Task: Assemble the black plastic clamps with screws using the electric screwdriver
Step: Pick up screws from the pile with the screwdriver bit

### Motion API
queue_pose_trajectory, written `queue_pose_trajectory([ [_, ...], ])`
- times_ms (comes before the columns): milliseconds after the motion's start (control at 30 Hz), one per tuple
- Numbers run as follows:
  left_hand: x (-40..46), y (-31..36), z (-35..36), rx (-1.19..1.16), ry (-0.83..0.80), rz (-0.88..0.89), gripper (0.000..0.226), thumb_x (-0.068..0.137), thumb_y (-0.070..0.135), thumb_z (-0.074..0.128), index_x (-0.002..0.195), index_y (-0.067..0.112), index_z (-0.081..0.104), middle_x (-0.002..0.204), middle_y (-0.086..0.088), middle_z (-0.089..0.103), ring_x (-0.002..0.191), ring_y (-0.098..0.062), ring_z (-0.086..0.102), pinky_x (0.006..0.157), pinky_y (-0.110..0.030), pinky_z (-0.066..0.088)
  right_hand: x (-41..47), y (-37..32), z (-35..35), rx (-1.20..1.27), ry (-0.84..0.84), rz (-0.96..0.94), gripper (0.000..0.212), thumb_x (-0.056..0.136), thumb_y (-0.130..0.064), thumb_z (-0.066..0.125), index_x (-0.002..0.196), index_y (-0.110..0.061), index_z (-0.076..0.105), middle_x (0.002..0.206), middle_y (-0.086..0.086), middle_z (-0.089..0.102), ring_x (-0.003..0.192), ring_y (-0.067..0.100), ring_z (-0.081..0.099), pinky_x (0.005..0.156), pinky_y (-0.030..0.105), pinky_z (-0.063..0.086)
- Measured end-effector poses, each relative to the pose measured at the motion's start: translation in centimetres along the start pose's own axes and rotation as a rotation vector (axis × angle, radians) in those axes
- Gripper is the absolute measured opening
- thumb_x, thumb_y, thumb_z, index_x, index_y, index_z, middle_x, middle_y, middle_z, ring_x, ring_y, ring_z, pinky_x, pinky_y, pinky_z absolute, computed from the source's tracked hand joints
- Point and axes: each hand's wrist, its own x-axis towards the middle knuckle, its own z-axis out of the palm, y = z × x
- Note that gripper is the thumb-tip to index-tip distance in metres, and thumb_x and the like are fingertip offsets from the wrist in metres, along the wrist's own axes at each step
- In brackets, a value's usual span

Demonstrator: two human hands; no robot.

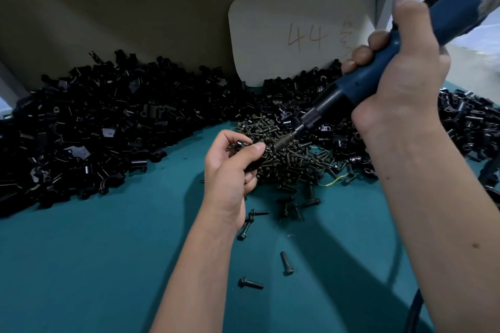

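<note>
My left hand [232, 167] pinches a small black plastic clamp [241, 145] between thumb and fingers, just left of a heap of dark screws [292, 159]. My right hand [400, 76] grips the blue electric screwdriver [359, 86], which slants down to the left. Its bit tip [278, 144] sits close to the clamp, right beside my left thumb. Whether the bit touches a screw in the clamp is hidden by my fingers.
A large pile of black clamp parts [94, 127] runs along the back of the teal table [108, 265], continuing at the right [465, 121]. Loose screws [286, 262] lie near my left wrist. A card marked "44" [297, 35] leans against the back wall. A cable [414, 308] hangs at the lower right.
</note>
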Motion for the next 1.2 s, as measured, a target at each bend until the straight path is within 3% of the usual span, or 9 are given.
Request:
queue_pose_trajectory([
  [400,0.01,-0.41,0.31,0.043,-0.068,0.000,0.017,0.077,0.013,0.071,0.074,0.024,0.059,0.063,0.006,0.044,0.051,-0.012,0.025,0.038,-0.020,0.021,-0.17,0.52,0.11,-0.051,-0.013,-0.035,0.021,0.096,-0.011,0.067,0.098,-0.008,0.046,0.059,0.004,0.047,0.044,0.019,0.043,0.050,0.030,0.042],
  [533,-0.06,-0.51,0.00,0.046,-0.091,-0.004,0.022,0.089,0.002,0.069,0.081,0.019,0.057,0.061,0.008,0.043,0.052,-0.012,0.024,0.038,-0.019,0.020,-0.25,0.59,0.11,-0.060,-0.026,-0.034,0.021,0.096,-0.011,0.066,0.098,-0.008,0.046,0.059,0.004,0.046,0.044,0.019,0.043,0.049,0.031,0.041],
  [700,0.00,-0.43,0.05,0.040,-0.102,-0.013,0.016,0.077,0.013,0.071,0.075,0.023,0.059,0.061,0.007,0.043,0.051,-0.012,0.024,0.038,-0.020,0.019,-0.38,0.47,0.21,-0.060,-0.051,-0.046,0.020,0.096,-0.011,0.067,0.100,-0.007,0.048,0.058,0.003,0.046,0.044,0.019,0.044,0.050,0.031,0.041],
  [900,-0.04,-0.43,-0.03,0.041,-0.111,-0.019,0.016,0.078,0.013,0.071,0.077,0.022,0.059,0.063,0.007,0.043,0.051,-0.012,0.025,0.039,-0.021,0.019,-0.35,0.47,0.37,-0.065,-0.044,-0.040,0.021,0.095,-0.011,0.067,0.101,-0.008,0.048,0.059,0.003,0.047,0.044,0.019,0.043,0.050,0.032,0.042],
  [1200,-0.21,-0.55,-0.02,0.036,-0.115,-0.052,0.014,0.075,0.015,0.069,0.077,0.018,0.055,0.073,-0.002,0.045,0.047,-0.009,0.028,0.038,-0.018,0.021,-0.61,0.26,0.43,-0.040,-0.122,-0.031,0.022,0.091,-0.005,0.060,0.078,-0.013,0.044,0.056,0.002,0.043,0.042,0.017,0.041,0.050,0.029,0.040],
])
